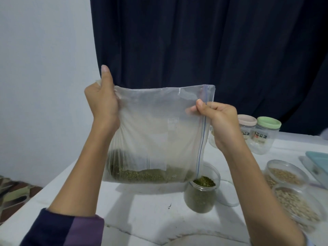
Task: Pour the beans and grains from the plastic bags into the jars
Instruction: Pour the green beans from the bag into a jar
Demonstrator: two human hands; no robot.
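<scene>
Above the middle of the table (pixel 145 219) we hold the plastic bag (pixel 159 132) turned on its side, so the zipper edge runs down on our right. Our left hand (pixel 102 102) grips the upper left corner, fingers curled round the plastic. Our right hand (pixel 218 119) pinches the zipper edge between thumb and fingers. Green beans (pixel 147 175) lie along the low side of the bag, and the bottom end of the zipper hangs just over the open jar (pixel 201 196), which already looks nearly full of beans.

We think 2 things could go wrong. If we lift the left corner too fast, many beans rush together and overflow the jar onto the table. The soft mouth can also slip past the rim. Toward the right edge stand 2 open containers with grains (pixel 287 174), and behind them 2 closed jars (pixel 262 137).
</scene>
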